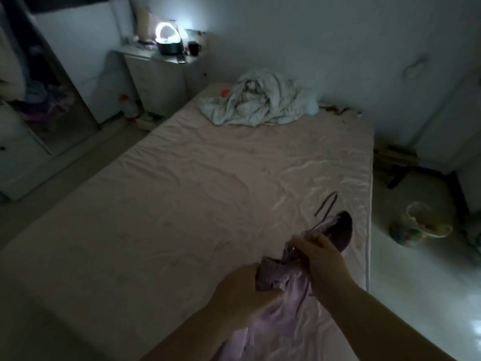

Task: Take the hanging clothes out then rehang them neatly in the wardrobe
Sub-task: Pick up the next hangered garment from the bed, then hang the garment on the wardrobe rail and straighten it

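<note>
Head view: both hands hold a lilac garment [273,308] above the near end of the bed [182,191]; the left hand [242,290] has its fingers curled round the bunched ribbed waistband, the right hand [322,259] grips the same band farther along, drawstring and a darker fold trailing beyond it. Judged step: the piece is out of the wardrobe [39,100], seen open at far left, and is being straightened before rehanging. Next move likely calls for a hanger; none is visible in this dim frame.
</note>
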